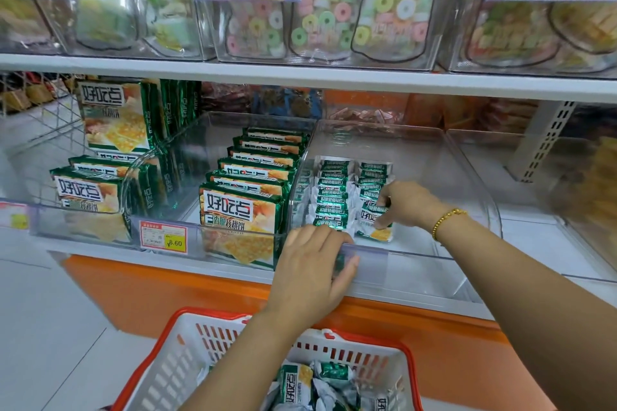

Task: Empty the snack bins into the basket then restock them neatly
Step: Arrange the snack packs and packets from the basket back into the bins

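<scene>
Restocking, I judge: right hand (405, 203) fingers pinch a snack packet (374, 227) at the front edge of the bin (417, 255), extending the row. Left hand (314, 270) fingers clench the front rim, steadying it.

Arms outstretched, left hand (310, 264) and right hand (405, 205) (palms down) each round a packet (374, 227).

left hand (314, 274) at bin (467, 177) rim | right hand (407, 203) pinches packet (374, 227) | basket (173, 374) below
</scene>
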